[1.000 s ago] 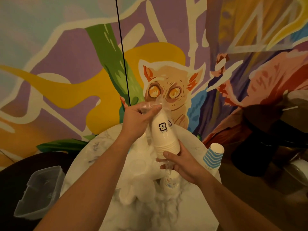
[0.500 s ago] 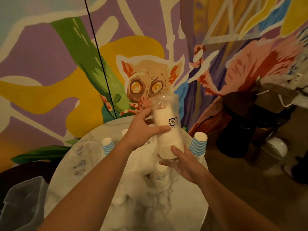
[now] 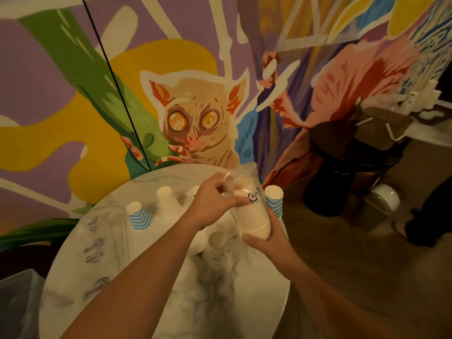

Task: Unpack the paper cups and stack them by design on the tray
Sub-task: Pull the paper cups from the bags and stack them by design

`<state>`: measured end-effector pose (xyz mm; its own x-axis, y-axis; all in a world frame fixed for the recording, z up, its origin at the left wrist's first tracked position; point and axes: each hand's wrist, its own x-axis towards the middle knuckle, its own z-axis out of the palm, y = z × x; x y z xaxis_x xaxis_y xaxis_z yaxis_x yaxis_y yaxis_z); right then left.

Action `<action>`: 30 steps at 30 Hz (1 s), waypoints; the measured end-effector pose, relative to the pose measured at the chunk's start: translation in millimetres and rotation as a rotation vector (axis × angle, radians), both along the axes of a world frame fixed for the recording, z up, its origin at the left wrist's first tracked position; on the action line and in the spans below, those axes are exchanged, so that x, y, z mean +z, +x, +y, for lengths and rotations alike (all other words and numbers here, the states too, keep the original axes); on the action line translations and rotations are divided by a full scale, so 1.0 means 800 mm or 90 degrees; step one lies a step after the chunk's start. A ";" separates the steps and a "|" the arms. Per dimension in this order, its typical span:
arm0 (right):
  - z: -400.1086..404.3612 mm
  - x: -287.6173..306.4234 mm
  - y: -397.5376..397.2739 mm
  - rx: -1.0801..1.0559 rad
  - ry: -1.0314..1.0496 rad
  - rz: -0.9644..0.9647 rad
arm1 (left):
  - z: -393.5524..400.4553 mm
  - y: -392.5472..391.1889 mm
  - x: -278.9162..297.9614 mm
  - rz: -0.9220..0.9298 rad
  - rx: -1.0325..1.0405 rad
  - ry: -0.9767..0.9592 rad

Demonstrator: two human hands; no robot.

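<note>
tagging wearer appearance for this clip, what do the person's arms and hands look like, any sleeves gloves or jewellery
Both forearms are bare all the way to the bottom edge of the picture, with no sleeve in view. The left hand and right hand wear no gloves. No watch, bracelet or ring shows on either wrist or on the fingers that are visible.

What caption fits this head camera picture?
Both hands, left hand and right hand, grip a plastic-wrapped cup stack.

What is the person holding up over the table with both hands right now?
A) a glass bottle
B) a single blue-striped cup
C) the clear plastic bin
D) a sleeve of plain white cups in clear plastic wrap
D: the left hand pinches the clear wrap at the top of the sleeve of white cups, and the right hand cradles its bottom end.
</note>
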<state>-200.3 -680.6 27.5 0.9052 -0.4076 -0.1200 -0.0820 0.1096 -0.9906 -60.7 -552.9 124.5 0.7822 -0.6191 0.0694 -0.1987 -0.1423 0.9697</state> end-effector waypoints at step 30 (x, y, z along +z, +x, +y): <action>0.023 0.075 0.019 0.088 0.404 -0.059 | 0.034 0.070 0.075 0.080 0.190 -0.201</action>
